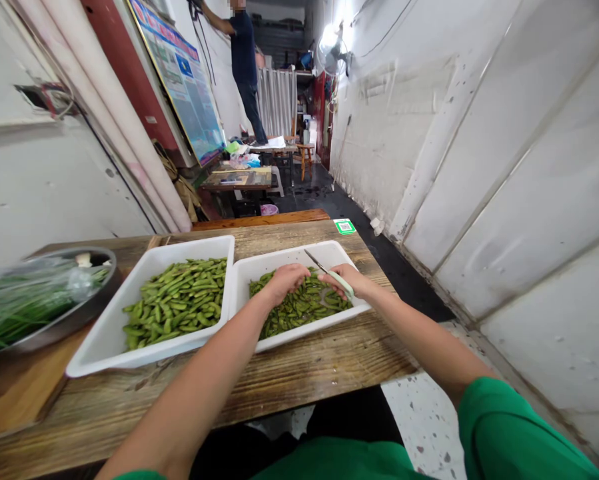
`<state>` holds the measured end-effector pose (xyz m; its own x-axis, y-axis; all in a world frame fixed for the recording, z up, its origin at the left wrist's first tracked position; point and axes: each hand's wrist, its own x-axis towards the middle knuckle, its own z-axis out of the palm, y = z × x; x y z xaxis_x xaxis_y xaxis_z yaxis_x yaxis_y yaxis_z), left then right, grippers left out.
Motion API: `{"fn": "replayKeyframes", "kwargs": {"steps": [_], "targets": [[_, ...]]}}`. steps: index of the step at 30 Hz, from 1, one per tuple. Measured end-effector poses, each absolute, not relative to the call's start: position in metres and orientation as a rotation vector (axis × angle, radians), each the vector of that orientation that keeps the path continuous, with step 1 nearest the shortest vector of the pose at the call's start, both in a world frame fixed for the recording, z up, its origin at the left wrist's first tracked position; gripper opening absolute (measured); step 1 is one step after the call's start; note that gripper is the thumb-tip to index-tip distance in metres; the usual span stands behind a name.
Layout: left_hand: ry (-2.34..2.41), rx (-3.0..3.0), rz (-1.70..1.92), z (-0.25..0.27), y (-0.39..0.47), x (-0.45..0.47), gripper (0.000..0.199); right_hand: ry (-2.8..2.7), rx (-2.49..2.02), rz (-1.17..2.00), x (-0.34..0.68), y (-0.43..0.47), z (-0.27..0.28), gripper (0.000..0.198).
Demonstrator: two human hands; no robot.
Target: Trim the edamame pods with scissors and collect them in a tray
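Observation:
My right hand is closed around the pale green handles of a pair of scissors, whose dark blades point up and to the left. Just left of it, my left hand hovers above the right white tray with its fingers curled in; whatever they pinch is hidden. Green soybean pods are spread over the bottom of this tray. A second white tray stands beside it on the left, with a bigger heap of green pods.
Both trays rest on a wooden table. At its left are a metal basin of bagged long green vegetables and a wooden board. A QR card lies at the far corner. Farther back, a person stands on a table.

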<state>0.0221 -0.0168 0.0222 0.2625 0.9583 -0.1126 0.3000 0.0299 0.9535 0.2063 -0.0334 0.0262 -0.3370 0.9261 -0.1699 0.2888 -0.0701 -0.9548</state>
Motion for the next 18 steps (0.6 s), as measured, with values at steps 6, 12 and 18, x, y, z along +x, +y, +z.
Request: {"fn": "replayKeyframes", "kwargs": {"steps": [6,12,18], "targets": [[1.325,2.234,0.238,0.006,-0.029,0.041,0.014,-1.664,-1.295,1.463,0.209,-0.031,0.021,0.04],[1.357,1.871,0.696,0.002,-0.01,0.032,0.016,-1.623,-1.323,1.431,0.207,-0.031,0.024,0.041],[1.409,1.167,1.0,0.005,0.004,0.017,0.024,-1.714,-1.356,1.543,0.204,-0.038,0.032,0.044]]}}
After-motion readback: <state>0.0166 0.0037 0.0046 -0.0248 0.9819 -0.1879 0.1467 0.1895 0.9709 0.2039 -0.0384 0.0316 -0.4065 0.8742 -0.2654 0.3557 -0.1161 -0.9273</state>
